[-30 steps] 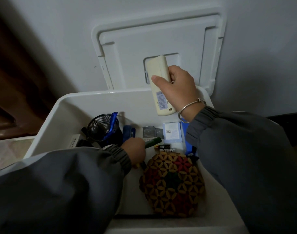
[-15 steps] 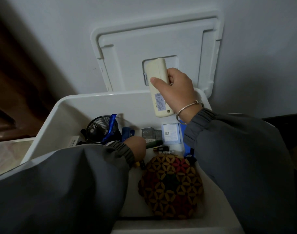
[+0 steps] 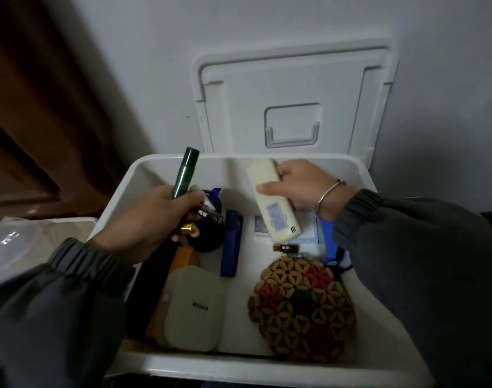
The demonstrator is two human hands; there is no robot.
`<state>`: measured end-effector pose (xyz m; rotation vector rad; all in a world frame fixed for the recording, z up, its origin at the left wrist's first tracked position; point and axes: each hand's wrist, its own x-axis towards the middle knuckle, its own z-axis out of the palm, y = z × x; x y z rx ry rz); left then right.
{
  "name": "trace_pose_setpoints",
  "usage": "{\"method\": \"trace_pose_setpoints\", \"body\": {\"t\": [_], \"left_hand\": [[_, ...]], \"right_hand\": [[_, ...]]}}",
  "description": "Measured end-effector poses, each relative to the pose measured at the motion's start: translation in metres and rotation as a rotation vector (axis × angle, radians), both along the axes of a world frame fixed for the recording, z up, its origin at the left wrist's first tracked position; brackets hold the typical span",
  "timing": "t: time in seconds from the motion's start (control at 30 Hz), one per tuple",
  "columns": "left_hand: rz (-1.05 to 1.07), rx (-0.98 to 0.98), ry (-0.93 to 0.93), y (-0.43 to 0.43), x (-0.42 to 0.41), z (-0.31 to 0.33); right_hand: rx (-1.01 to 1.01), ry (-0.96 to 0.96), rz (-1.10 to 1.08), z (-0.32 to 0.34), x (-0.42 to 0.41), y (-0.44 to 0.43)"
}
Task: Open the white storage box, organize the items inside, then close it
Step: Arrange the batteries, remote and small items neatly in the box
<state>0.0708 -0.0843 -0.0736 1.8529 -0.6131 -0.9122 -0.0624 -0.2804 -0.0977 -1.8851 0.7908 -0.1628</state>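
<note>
No legible text — remote's label [image 3: 277, 217] blurred

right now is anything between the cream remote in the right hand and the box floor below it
Yes. Under the cream remote, held by the right hand, lie a silvery packet, a pale blue carton and a loose battery. Bare floor of the white storage box shows beside the blue stapler.
</note>
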Motion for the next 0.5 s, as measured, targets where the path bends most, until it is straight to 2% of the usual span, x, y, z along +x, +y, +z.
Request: {"method": "trace_pose_setpoints", "body": {"t": [0.1,0.2,0.3,0.4,0.5], "left_hand": [[0.01,-0.059,0.042,0.002,0.0,-0.002],[0.002,-0.079,-0.002,0.0,0.001,-0.006],[0.043,-0.104,0.003,0.0,0.002,-0.011],[0.089,-0.115,0.016,0.0,0.002,-0.014],[0.078,-0.092,0.004,0.0,0.001,-0.013]], "right_hand": [[0.112,0.092,0.006,-0.011,0.007,0.005],[0.232,0.267,0.002,-0.022,0.013,0.01],[0.27,0.383,-0.032,-0.039,0.02,0.021],[0.291,0.441,-0.061,-0.054,0.026,0.031],[0.293,0.422,-0.111,-0.064,0.034,0.038]]}}
